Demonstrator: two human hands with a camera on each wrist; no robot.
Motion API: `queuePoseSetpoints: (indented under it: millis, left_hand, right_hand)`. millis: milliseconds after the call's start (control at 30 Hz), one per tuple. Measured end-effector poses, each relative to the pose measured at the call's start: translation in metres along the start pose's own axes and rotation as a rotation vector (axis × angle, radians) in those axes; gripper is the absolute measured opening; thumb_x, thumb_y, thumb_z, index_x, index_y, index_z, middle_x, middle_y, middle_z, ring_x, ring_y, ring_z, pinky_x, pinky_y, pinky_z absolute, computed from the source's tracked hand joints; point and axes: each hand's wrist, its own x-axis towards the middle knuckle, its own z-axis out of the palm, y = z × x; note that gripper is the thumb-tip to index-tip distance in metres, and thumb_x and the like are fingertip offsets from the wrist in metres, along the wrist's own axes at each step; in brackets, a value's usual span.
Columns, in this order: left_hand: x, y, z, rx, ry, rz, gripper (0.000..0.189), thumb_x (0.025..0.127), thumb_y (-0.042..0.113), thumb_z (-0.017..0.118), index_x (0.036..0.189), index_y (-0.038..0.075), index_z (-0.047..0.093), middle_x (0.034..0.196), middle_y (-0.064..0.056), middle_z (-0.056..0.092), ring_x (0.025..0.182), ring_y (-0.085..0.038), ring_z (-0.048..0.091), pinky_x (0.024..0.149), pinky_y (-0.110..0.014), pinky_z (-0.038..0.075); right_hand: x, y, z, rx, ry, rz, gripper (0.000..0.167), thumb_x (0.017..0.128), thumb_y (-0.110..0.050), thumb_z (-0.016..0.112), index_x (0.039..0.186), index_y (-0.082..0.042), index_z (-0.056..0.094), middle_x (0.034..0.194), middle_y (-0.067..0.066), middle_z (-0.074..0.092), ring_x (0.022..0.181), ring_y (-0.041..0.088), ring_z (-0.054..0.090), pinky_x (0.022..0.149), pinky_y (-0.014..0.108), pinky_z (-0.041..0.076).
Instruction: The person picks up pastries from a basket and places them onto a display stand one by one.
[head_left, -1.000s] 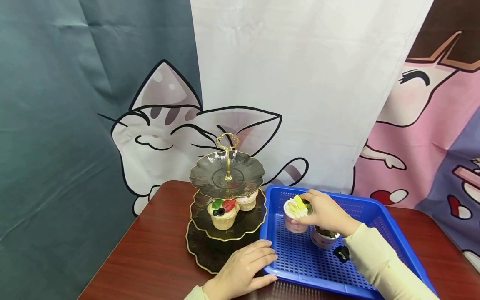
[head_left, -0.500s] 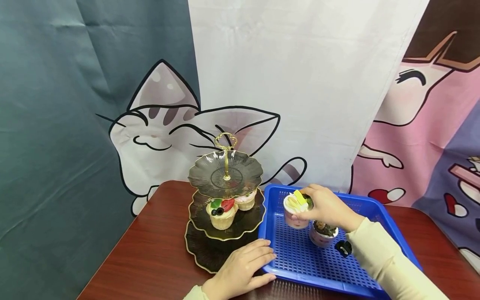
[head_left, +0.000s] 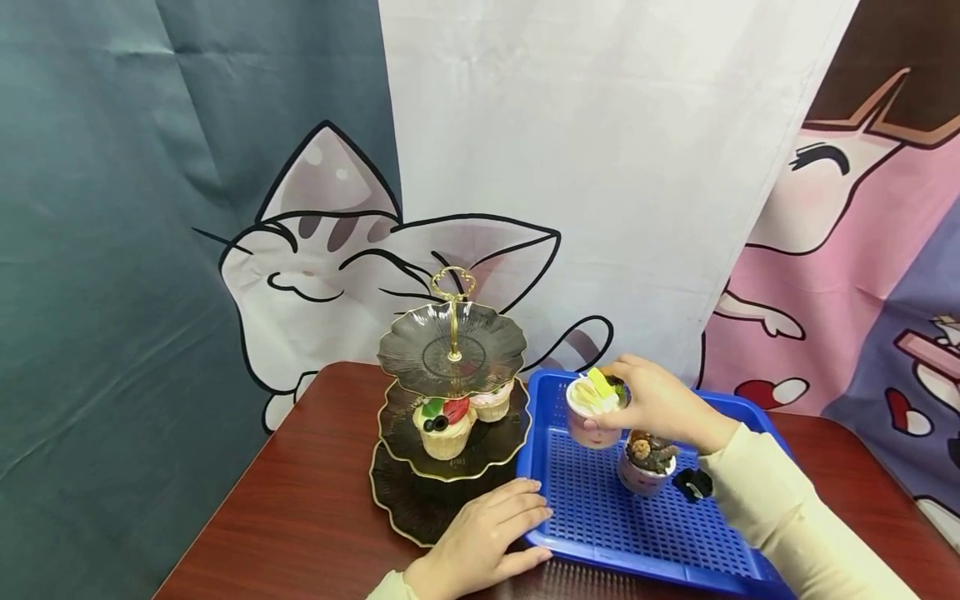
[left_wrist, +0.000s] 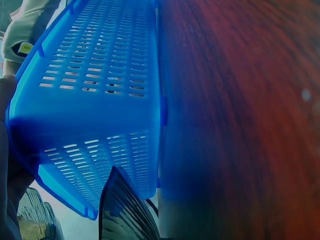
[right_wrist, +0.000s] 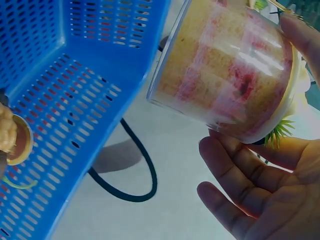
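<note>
My right hand (head_left: 663, 408) grips a clear dessert cup (head_left: 592, 421) near its rim, thumb on one side and fingers on the other. The cup has white cream and yellow pieces on top; pink and yellow layers show through its wall in the right wrist view. It is raised over the blue plastic basket (head_left: 637, 565). A second cup (head_left: 647, 468) with a chocolate-brown, nutty topping stands inside the basket, below the right hand. My left hand (head_left: 480, 537) rests on the basket's near left corner, fingers laid over the rim.
Left of the basket stands a three-tier stand of dark scalloped plates (head_left: 487, 329) with a gold handle (head_left: 453, 283). A fruit-topped cupcake (head_left: 444, 437) and a paler one (head_left: 491, 404) sit on its middle tier. Printed cloth (head_left: 637, 167) hangs behind the brown table (head_left: 255, 517).
My right hand has lifted the cream-topped cup a little higher, uncovering more of the brown-topped cup. The left hand has stayed on the basket's corner.
</note>
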Motion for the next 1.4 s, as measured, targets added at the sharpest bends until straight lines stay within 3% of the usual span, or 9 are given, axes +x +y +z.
queuePoseSetpoints:
  millis: [367,1400]
  left_hand:
    - [0.000,0.001,0.000,0.000,0.006,-0.002,0.035,0.084,0.040,0.072,0.106,0.014,0.070,0.111,0.001,0.069,0.114,-0.014,0.062,0.105,-0.025,0.046]
    - [0.001,0.000,-0.001,-0.024,0.011,-0.012,0.032,0.088,0.040,0.067,0.105,0.013,0.070,0.108,0.002,0.069,0.117,-0.014,0.060,0.107,-0.024,0.044]
  right_hand:
    - [0.010,-0.008,-0.020,0.003,-0.032,-0.022,0.058,0.071,-0.049,0.079,0.104,-0.003,0.067,0.093,0.002,0.063,0.081,0.012,0.055,0.070,0.027,0.049]
    - [0.028,-0.024,-0.059,0.022,0.026,-0.028,0.052,0.076,-0.037,0.080,0.111,-0.001,0.065,0.095,0.005,0.064,0.082,0.015,0.056,0.072,0.032,0.050]
